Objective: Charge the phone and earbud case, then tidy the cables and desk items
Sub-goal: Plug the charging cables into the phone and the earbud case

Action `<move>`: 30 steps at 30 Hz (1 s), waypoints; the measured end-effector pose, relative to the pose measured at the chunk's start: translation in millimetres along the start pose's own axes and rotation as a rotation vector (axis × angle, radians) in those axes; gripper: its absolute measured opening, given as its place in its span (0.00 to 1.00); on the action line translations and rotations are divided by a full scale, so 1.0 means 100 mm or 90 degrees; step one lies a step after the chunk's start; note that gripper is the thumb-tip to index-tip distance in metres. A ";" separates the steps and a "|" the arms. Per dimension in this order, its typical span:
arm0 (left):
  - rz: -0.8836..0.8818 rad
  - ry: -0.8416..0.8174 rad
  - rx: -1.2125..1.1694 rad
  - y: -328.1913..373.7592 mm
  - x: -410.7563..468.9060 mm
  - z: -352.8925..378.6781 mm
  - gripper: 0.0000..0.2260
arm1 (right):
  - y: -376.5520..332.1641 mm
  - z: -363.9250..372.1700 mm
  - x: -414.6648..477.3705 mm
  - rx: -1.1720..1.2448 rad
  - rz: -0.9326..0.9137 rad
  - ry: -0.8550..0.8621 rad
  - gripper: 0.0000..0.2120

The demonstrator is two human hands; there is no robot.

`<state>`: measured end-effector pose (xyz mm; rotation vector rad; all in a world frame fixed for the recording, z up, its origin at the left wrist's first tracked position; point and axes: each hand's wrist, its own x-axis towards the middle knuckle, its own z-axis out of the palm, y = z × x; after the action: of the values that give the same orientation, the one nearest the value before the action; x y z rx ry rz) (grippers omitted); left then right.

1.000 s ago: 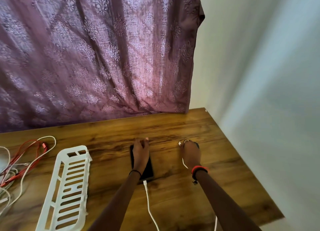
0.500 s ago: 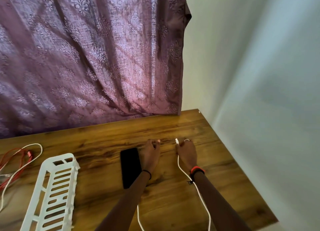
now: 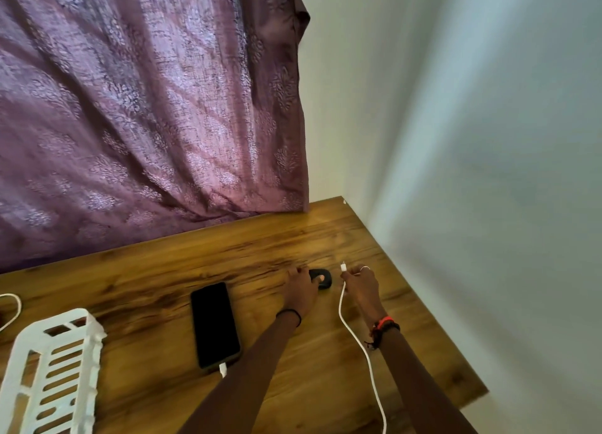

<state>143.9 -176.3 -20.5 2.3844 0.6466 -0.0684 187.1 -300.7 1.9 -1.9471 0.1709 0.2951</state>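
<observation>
1. A person's left hand [image 3: 301, 292] holds a black earbud case [image 3: 317, 273] down on the wooden surface [image 3: 163, 270], with the thumb laid across its top.
2. Just beside it, the right hand [image 3: 363, 287] pinches a white cable [image 3: 340, 303] close to its plug [image 3: 343, 266], which points away from the person and is not touching the case.
3. The phone [image 3: 215, 324] lies screen up to the left, with a white charger plug [image 3: 222, 369] in its near end.
4. A white slotted rack [image 3: 52, 375] sits at the left edge, and a purple curtain [image 3: 146, 107] hangs behind.
</observation>
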 end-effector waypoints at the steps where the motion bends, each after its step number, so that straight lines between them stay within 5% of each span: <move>1: -0.002 0.007 0.011 0.01 0.01 0.00 0.18 | 0.02 -0.01 0.01 0.006 0.009 -0.005 0.04; 9: 0.011 0.032 -0.150 0.03 0.02 -0.03 0.15 | -0.01 -0.05 -0.02 0.054 0.036 -0.033 0.05; 16: -0.083 -0.024 -0.415 -0.02 0.01 -0.15 0.19 | -0.24 -0.09 -0.24 0.136 0.002 -0.078 0.03; 30: -0.101 -0.060 -0.906 0.37 -0.47 -1.60 0.08 | -1.28 -0.27 -1.10 0.267 -0.149 -0.136 0.08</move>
<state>101.2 -123.5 135.9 0.9540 0.5376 0.1651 118.1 -278.1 155.8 -1.4906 -0.1264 0.2841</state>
